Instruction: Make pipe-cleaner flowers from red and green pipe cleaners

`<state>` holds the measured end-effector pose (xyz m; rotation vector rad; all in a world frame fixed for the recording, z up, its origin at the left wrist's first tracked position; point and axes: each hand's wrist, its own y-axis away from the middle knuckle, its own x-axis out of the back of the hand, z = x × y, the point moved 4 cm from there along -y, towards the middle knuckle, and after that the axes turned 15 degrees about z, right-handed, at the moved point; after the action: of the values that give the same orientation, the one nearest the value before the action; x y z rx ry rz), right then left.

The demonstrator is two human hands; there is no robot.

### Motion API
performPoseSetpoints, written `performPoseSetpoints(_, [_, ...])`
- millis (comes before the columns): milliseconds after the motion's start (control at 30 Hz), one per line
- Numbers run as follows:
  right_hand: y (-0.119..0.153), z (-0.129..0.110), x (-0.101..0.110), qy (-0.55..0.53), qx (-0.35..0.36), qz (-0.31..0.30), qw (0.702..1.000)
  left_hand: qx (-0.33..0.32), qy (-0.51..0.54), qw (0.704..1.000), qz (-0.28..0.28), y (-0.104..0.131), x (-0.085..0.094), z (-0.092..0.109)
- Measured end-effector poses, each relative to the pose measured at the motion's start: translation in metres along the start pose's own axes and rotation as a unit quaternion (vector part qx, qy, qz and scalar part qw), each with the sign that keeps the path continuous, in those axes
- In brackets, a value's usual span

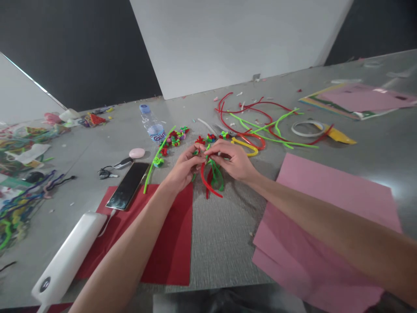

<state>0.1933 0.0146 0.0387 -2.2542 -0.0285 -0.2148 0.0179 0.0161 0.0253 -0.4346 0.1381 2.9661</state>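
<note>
My left hand (pixel 186 167) and my right hand (pixel 233 160) meet above the middle of the grey table. Both are closed in a pinch on red and green pipe cleaners. A red pipe cleaner (pixel 208 184) curves down from between the fingers, beside green loops (pixel 218 176) hanging under my right hand. Just behind the hands lie small red, green and blue twisted pieces (pixel 211 138). More small twisted pieces (pixel 176 138) sit to the left, near a straight green pipe cleaner (pixel 153 169). The fingertips partly hide where the strands join.
A water bottle (pixel 152 124), phone (pixel 128 186), keys (pixel 107 173) and white power bank (pixel 70 256) are on the left, with red paper (pixel 171 243). Pink sheets (pixel 332 195) lie under my right forearm. Loose pipe cleaners (pixel 270 126) and a white tape roll (pixel 308 128) are behind.
</note>
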Motion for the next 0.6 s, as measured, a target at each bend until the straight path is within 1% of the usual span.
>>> performPoseSetpoints(100, [0.0006, 0.0008, -0.0002, 0.014, -0.005, -0.004, 1.0, 0.001, 0.007, 1.0, 0.005, -0.0003, 0.0007, 0.0002])
performPoseSetpoints(267, [0.0008, 0.0029, 0.0001, 0.026, -0.023, -0.009, 0.999, 0.012, 0.017, 1.0, -0.008, 0.0014, -0.0007, 0.0013])
performPoseSetpoints(433, [0.0013, 0.0043, 0.0016, 0.03, -0.014, 0.002, 0.999, 0.005, 0.025, 1.0, -0.019, 0.0026, -0.0013, 0.0018])
performPoseSetpoints(600, [0.0012, 0.0047, 0.0021, 0.032, -0.022, 0.005, 0.999, -0.003, 0.022, 1.0, -0.011, 0.002, -0.0013, 0.0025])
